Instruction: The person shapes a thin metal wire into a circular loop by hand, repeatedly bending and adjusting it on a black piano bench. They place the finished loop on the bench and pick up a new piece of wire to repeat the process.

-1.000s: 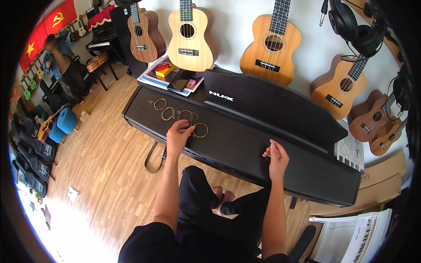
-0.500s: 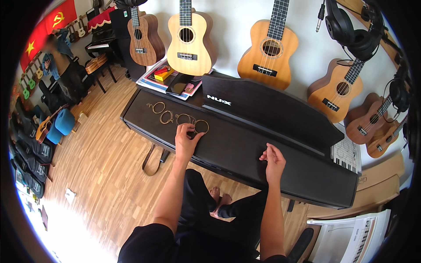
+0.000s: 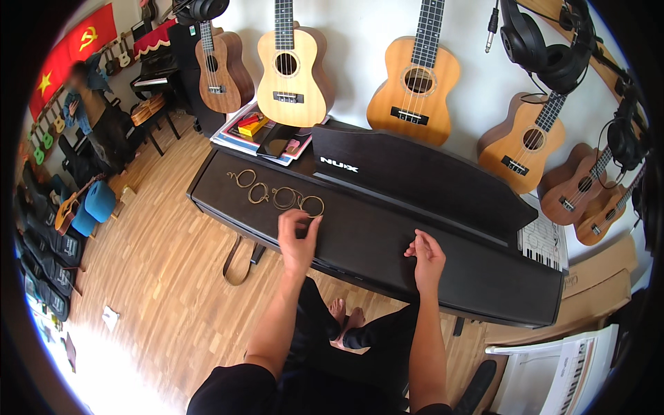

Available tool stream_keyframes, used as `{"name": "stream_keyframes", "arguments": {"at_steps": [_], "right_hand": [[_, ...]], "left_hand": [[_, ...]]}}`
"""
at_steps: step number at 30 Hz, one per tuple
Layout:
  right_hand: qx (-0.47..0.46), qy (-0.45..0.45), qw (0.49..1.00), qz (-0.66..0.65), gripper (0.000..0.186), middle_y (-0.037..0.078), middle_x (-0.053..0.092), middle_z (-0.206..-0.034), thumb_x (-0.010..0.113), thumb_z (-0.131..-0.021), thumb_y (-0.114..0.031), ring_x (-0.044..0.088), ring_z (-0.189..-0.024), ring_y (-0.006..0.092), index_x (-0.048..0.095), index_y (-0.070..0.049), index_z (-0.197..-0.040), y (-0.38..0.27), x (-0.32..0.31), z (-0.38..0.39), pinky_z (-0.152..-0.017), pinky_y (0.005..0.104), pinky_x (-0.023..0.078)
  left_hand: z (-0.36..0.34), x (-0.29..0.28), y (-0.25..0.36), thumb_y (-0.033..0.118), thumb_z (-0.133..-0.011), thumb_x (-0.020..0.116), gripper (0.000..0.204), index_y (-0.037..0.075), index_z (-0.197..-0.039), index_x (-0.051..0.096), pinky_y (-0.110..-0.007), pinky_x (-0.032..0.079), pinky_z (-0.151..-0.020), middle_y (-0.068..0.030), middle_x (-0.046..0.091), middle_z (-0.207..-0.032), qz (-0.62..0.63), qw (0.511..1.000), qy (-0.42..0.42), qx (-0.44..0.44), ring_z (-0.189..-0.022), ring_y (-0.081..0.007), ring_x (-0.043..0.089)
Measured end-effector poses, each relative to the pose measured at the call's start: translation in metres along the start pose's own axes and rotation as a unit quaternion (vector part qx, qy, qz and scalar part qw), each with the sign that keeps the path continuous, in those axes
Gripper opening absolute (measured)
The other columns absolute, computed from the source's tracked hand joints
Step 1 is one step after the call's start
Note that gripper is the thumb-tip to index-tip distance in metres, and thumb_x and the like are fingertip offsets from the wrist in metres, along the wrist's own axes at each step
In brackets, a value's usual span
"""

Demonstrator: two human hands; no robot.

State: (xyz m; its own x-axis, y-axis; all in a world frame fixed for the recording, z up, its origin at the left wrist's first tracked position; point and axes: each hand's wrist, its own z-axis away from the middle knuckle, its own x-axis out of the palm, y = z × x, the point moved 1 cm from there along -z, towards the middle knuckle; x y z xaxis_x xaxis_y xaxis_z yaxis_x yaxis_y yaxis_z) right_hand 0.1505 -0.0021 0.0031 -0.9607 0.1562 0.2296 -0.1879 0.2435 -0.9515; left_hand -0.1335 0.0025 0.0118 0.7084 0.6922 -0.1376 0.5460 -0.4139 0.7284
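Four coils of thin brass-coloured wire (image 3: 312, 198) lie in an uneven row on the black lid of a digital piano (image 3: 356, 218). Just below the rightmost coils is my left hand (image 3: 296, 242), fingers bent and thumb apart, holding nothing that I can see; whether a fingertip touches a coil I cannot tell. Over the lid farther right, away from the coils, my right hand (image 3: 427, 259) has its fingers curled together; anything between them is too small to make out.
Ukuleles (image 3: 415, 90) and headphones (image 3: 560, 66) hang along the wall. Books (image 3: 235, 135) sit behind the lid. Cardboard boxes (image 3: 598, 270) and a white keyboard (image 3: 553, 370) are at right. A person (image 3: 97, 117) stands far left near a blue chair (image 3: 98, 207).
My left hand has moved rightward and its fingers have loosened. The rightmost coil has shifted slightly toward the back of the lid. The view has shifted a little; my right hand keeps its curled shape.
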Motion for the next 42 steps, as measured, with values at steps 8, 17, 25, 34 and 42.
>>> {"name": "stream_keyframes", "arguments": {"at_steps": [8, 17, 25, 34, 42], "right_hand": [[-0.121, -0.031, 0.956, 0.266, 0.017, 0.010, 0.059, -0.096, 0.055, -0.097, -0.009, 0.062, -0.076, 0.0170, 0.060, 0.006, -0.103, 0.001, 0.008, 0.006, -0.065, 0.0277, 0.051], [-0.128, -0.010, 0.933, 0.335, 0.011, 0.005, 0.061, -0.079, 0.051, -0.098, -0.005, 0.057, -0.067, 0.0069, 0.059, 0.003, -0.102, 0.014, 0.003, 0.003, -0.059, 0.0220, 0.045], [-0.122, 0.012, 0.945, 0.302, 0.008, 0.003, 0.059, -0.069, 0.057, -0.094, -0.003, 0.055, -0.061, 0.0066, 0.062, 0.003, -0.094, 0.007, 0.012, 0.000, -0.055, 0.0240, 0.045], [-0.096, 0.016, 0.951, 0.294, 0.006, 0.008, 0.058, -0.069, 0.062, -0.088, -0.002, 0.051, -0.057, 0.0107, 0.062, 0.003, -0.092, 0.005, 0.012, -0.001, -0.053, 0.0271, 0.043], [-0.106, 0.025, 0.941, 0.320, 0.007, 0.008, 0.056, -0.067, 0.062, -0.089, -0.004, 0.048, -0.056, 0.0106, 0.062, 0.003, -0.090, 0.000, 0.012, -0.001, -0.052, 0.0277, 0.041]], "left_hand": [[0.027, 0.098, 0.083, 0.027, -0.094, 0.061, 0.033, 0.000, -0.075, 0.059, -0.038, 0.046, -0.055, -0.0166, 0.058, -0.066, 0.141, 0.925, -0.353, 0.016, -0.057, -0.0341, 0.056], [0.047, 0.122, 0.075, 0.029, -0.091, 0.065, 0.036, 0.002, -0.069, 0.060, -0.039, 0.046, -0.050, -0.0140, 0.058, -0.060, 0.129, 0.940, -0.314, 0.034, -0.053, -0.0332, 0.058], [0.041, 0.125, 0.073, 0.030, -0.090, 0.067, 0.039, 0.002, -0.064, 0.058, -0.037, 0.044, -0.047, -0.0131, 0.055, -0.055, 0.113, 0.934, -0.339, 0.009, -0.048, -0.0305, 0.056], [0.038, 0.126, 0.074, 0.028, -0.089, 0.070, 0.039, 0.001, -0.063, 0.057, -0.035, 0.041, -0.043, -0.0127, 0.054, -0.051, 0.116, 0.935, -0.336, -0.012, -0.044, -0.0279, 0.055], [0.039, 0.129, 0.072, 0.026, -0.090, 0.069, 0.035, 0.000, -0.067, 0.059, -0.035, 0.041, -0.044, -0.0146, 0.055, -0.053, 0.127, 0.934, -0.335, -0.010, -0.045, -0.0279, 0.056]]}}
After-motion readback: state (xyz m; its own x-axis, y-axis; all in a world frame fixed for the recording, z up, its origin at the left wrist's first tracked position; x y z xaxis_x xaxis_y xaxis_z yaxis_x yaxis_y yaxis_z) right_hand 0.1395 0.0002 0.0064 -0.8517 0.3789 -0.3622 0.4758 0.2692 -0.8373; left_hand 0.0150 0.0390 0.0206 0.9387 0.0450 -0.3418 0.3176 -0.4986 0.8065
